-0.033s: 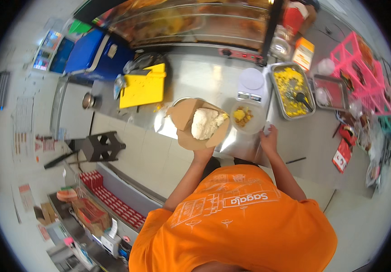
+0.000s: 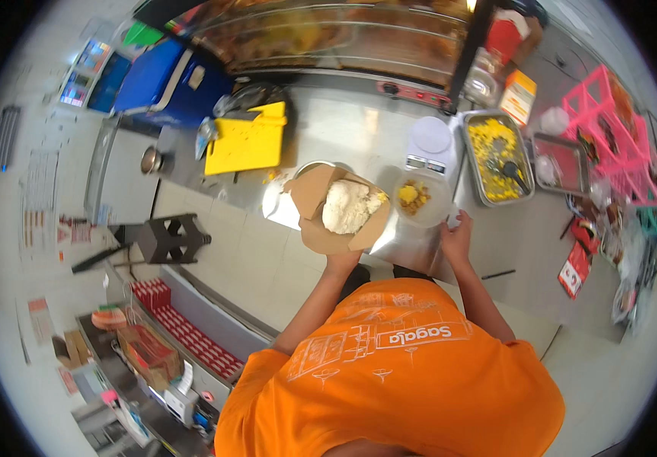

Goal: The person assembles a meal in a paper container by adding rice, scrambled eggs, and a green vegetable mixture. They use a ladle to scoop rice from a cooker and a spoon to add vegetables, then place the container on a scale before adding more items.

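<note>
An open brown cardboard food box (image 2: 311, 196) rests on my left hand (image 2: 343, 260), whose fingers are mostly hidden underneath it. In the box lies a mound of white rice (image 2: 347, 207) with a bit of yellow at its right side. Behind the box, the rim of a round metal bowl shows. My right hand (image 2: 456, 234) is at the counter's near edge, fingers apart, close beside a clear plastic bowl (image 2: 433, 209). Yellow and brown food pieces (image 2: 412, 196) lie in that bowl. Whether the fingertips touch its rim is hard to tell.
A kitchen scale (image 2: 430, 145) stands behind the bowl. To the right are a metal tray of yellow food (image 2: 528, 141), a smaller metal tray (image 2: 562, 181) and pink baskets (image 2: 595, 99). Left sits a yellow cutting board (image 2: 241, 146); a glass display case (image 2: 328, 38) stands behind.
The right hand's fingers have spread, and the pale thing seen at their tips before no longer shows there. The whole view has shifted slightly. The left hand still supports the box.
</note>
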Available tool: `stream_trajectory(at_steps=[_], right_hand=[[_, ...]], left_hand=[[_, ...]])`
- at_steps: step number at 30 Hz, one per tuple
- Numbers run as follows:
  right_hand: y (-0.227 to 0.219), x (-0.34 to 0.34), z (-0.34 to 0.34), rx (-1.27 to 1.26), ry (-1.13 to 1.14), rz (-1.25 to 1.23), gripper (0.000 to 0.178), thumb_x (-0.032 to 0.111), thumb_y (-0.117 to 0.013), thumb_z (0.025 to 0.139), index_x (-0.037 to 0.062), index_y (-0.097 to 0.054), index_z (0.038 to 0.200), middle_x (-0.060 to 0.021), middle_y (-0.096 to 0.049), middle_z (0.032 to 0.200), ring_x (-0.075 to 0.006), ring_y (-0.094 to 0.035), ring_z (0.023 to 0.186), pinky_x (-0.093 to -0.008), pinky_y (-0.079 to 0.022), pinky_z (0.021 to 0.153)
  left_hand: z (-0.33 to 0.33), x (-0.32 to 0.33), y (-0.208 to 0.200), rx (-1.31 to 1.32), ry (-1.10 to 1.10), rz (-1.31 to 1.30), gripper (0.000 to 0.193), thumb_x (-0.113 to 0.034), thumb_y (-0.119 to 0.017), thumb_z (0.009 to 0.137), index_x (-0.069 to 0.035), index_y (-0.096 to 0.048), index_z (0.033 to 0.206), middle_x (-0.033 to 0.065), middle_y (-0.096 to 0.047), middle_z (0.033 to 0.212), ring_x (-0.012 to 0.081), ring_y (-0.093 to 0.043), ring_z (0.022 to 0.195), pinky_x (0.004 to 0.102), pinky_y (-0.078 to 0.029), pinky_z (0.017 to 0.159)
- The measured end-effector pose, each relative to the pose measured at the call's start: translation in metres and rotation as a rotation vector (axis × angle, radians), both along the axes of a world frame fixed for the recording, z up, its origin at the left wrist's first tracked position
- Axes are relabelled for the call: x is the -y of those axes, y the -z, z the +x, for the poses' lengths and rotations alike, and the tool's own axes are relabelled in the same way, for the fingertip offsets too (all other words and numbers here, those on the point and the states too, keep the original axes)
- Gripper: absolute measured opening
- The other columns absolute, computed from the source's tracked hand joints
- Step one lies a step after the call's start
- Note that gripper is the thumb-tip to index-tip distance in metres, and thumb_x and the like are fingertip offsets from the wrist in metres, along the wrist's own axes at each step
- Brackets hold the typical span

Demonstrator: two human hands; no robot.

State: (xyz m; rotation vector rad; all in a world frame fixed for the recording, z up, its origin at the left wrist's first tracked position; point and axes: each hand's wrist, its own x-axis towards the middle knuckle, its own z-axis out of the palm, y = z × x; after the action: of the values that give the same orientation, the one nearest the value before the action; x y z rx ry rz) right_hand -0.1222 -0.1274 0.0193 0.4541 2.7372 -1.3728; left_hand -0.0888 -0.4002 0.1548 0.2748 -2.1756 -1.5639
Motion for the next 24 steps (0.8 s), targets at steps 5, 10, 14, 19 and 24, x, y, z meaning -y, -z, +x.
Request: stream_trajectory(at_steps=[5,10,14,19,24], right_hand=[[-0.083,0.072,-0.015,-0.196,-0.436,-0.209,0.071,0.001,-0.072,0.085,0.0095,-0.041,0.148,-0.01,-0.049,0.134,-0.0192,-0.059,0.098,-0.0352,-0.052,0.082],[-0.171,0.21,-0.022,-0.111,-0.912,-0.503,0.087,-0.001,-0.077,0.079,0.0119,-0.036,0.154,-0.0099,-0.044,0.147,-0.0222,-0.056,0.117,-0.0368,-0.05,0.094],[-0.224,0.325,-0.012,-0.103,-1.296,-0.592,0.096,0.0,-0.079,0.077,0.013,-0.029,0.159,-0.0114,-0.037,0.156,-0.025,-0.05,0.132,-0.0388,-0.045,0.108],[-0.249,0.445,-0.006,-0.24,-1.63,-0.463,0.099,0.002,-0.079,0.077,0.0116,-0.026,0.16,-0.0123,-0.033,0.158,-0.0262,-0.05,0.131,-0.0391,-0.044,0.109],[-0.274,0.528,-0.004,-0.504,-1.24,-0.441,0.051,0.004,-0.074,0.081,0.0053,-0.058,0.129,-0.0123,-0.058,0.121,-0.0209,-0.06,0.099,-0.0349,-0.05,0.08]], left_hand=[[0.028,0.061,-0.032,-0.121,-0.056,-0.206,0.102,-0.021,-0.096,0.066,-0.002,-0.036,0.146,0.0126,-0.045,0.135,0.0268,-0.05,0.127,0.0401,-0.044,0.108],[0.063,0.145,-0.058,-0.179,-0.149,-0.309,0.109,-0.024,-0.097,0.064,-0.004,-0.032,0.149,0.0124,-0.04,0.137,0.0276,-0.046,0.13,0.0401,-0.041,0.11],[0.107,0.22,-0.075,-0.165,-0.222,-0.293,0.111,-0.027,-0.099,0.062,-0.005,-0.034,0.149,0.0121,-0.038,0.138,0.0279,-0.043,0.132,0.0399,-0.04,0.111],[0.156,0.316,-0.084,-0.177,-0.274,-0.34,0.115,-0.027,-0.101,0.058,-0.008,-0.031,0.148,0.0121,-0.038,0.138,0.0289,-0.041,0.134,0.0412,-0.039,0.111],[0.179,0.408,-0.096,-0.255,-0.424,-0.487,0.114,-0.023,-0.101,0.058,-0.014,-0.026,0.144,0.0122,-0.038,0.138,0.0302,-0.042,0.134,0.0427,-0.043,0.11]])
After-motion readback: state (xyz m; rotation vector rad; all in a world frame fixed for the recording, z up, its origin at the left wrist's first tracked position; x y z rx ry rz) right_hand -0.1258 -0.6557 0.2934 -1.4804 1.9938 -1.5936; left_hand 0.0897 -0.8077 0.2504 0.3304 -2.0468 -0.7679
